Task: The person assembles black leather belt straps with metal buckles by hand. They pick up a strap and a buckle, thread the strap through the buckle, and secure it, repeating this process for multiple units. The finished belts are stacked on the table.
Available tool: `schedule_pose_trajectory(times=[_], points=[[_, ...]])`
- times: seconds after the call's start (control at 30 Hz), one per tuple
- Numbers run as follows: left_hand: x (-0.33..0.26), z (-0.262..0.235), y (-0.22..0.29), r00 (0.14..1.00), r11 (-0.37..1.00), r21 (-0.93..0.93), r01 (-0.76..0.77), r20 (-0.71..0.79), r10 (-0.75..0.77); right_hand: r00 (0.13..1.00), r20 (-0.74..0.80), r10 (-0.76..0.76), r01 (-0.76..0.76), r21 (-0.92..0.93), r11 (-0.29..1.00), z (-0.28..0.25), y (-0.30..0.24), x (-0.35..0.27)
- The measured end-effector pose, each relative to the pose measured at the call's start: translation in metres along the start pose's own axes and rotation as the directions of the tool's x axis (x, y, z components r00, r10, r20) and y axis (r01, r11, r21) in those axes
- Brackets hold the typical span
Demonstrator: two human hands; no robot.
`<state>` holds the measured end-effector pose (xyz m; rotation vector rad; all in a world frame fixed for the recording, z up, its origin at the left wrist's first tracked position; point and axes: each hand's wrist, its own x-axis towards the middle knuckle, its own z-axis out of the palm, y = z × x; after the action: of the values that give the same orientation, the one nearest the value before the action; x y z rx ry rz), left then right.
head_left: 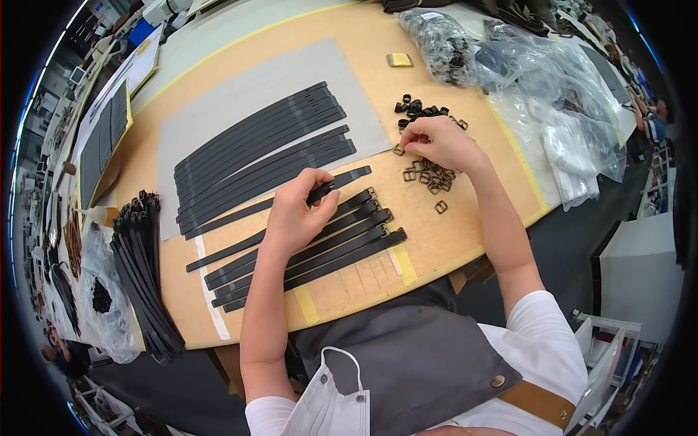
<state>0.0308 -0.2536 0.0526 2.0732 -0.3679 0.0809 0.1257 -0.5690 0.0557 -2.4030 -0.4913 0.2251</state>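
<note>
head cam | looks steeply down, close over wooden worktable [436, 247] | fisheye, edges bend

You see clear plastic bags [538, 73] at the upper right. A bundle of black straps [145, 276] lies at the left edge, and a grey mat [218, 109] covers the upper centre.

We sit at a tan wooden table [436, 247] edged with yellow tape [305, 305], a grey mat [218, 123] laid across it. Around us are a dark floor [574, 240], a white shelf [611, 341] at right, and cluttered workbenches [87, 80] at left.
</note>
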Motion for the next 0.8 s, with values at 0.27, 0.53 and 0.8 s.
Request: schedule_pose_trajectory(times=[0.27, 0.53, 0.8], points=[[0.0, 0.0, -0.001, 1.0, 0.999, 0.029, -0.014, 0.001, 0.014, 0.995, 0.042, 0.095, -0.091, -0.083, 0.992, 0.011, -0.021, -0.003], [-0.001, 0.0, 0.001, 0.998, 0.999, 0.03, 0.034, 0.059, -0.035, 0.978, 0.194, -0.078, 0.091, -0.058, 0.994, 0.022, -0.041, -0.009], [-0.003, 0.003, 0.005, 0.991, 0.999, 0.012, 0.053, 0.124, -0.054, 0.833, 0.405, -0.377, 0.145, 0.498, 0.855, 0.032, -0.045, -0.006]])
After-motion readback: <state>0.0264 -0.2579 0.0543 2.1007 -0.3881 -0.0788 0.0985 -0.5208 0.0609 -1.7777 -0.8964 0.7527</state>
